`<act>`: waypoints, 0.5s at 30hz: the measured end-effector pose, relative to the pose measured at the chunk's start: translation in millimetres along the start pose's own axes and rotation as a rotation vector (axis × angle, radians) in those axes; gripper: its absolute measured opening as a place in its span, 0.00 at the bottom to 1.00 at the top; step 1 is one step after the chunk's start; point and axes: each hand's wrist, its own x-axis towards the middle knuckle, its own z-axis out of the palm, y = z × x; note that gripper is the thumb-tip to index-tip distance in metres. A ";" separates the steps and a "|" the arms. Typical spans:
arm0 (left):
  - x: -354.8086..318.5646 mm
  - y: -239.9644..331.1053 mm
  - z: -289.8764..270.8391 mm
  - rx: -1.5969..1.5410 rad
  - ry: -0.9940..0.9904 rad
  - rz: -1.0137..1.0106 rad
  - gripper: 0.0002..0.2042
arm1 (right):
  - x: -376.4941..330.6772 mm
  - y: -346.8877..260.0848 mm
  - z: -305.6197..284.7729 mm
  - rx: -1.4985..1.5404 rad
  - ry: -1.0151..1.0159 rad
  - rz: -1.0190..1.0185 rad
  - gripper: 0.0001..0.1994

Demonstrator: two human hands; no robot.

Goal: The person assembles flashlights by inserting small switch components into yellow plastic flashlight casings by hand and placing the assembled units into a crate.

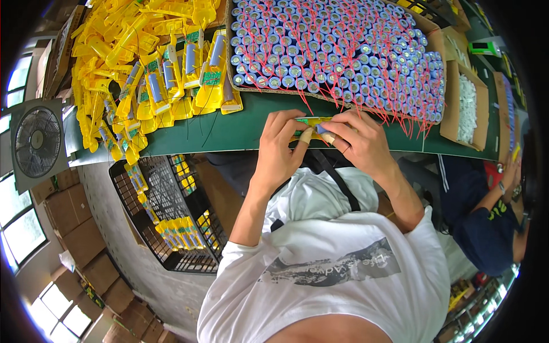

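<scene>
Both my hands are together at the near edge of the green table, holding one yellow plastic housing that has a green circuit board (311, 121) and a blue cylindrical battery (322, 129) in it. My left hand (278, 140) pinches its left end, with the thumb below and the fingers above. At the other end, my right hand (364, 142) closes its thumb and fingers around the battery side. Beige wraps cover part of each hand's digits. My fingers hide much of the housing. Just beyond lies a carton of blue batteries (320, 48) with red wires.
Yellow housings (123, 46) lie heaped at the left, several with boards and batteries. A black crate (166, 260) with filled housings stands below the table (171, 140). A box of small white parts (467, 108) sits at the right. Another person (486, 228) works at the far right; a fan (38, 142) stands left.
</scene>
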 end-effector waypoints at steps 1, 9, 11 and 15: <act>-1.0 -0.4 0.4 0.016 0.000 0.016 0.06 | -0.7 -0.1 0.3 -0.021 -0.007 0.002 0.14; 1.9 -3.8 0.9 0.068 -0.023 0.102 0.11 | 1.5 -2.7 -5.7 -0.063 -0.071 -0.004 0.15; 2.9 -2.4 2.1 0.041 -0.052 0.110 0.12 | -6.2 -4.3 -9.4 -0.227 -0.035 -0.153 0.17; -0.6 -0.1 -1.9 0.097 -0.079 0.130 0.11 | -21.7 1.2 -3.8 -0.204 0.007 -0.191 0.21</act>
